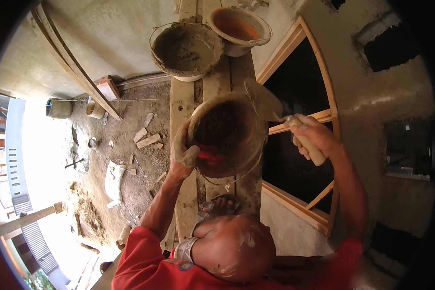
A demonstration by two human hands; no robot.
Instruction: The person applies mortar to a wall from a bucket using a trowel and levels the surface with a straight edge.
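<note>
My left hand (184, 152), coated in grey mud, grips the left rim of a mud-smeared bucket (222, 130) with a dark, reddish interior, resting over the planks. My right hand (310, 137) is closed round the wooden handle of a trowel (263, 101), whose muddy blade is at the bucket's upper right rim. Beyond, a bucket of grey wet mortar (186, 50) stands beside a paler bucket (238, 31) with an orange interior. A muddy foot (220, 205) is on the planks below the bucket.
The plank platform (181, 96) runs over a dirt floor with wood offcuts (147, 141) and containers (58, 108). A wooden window frame (333, 116) is in the wall on the right, near rough openings (389, 50). Long boards (72, 63) lean at upper left.
</note>
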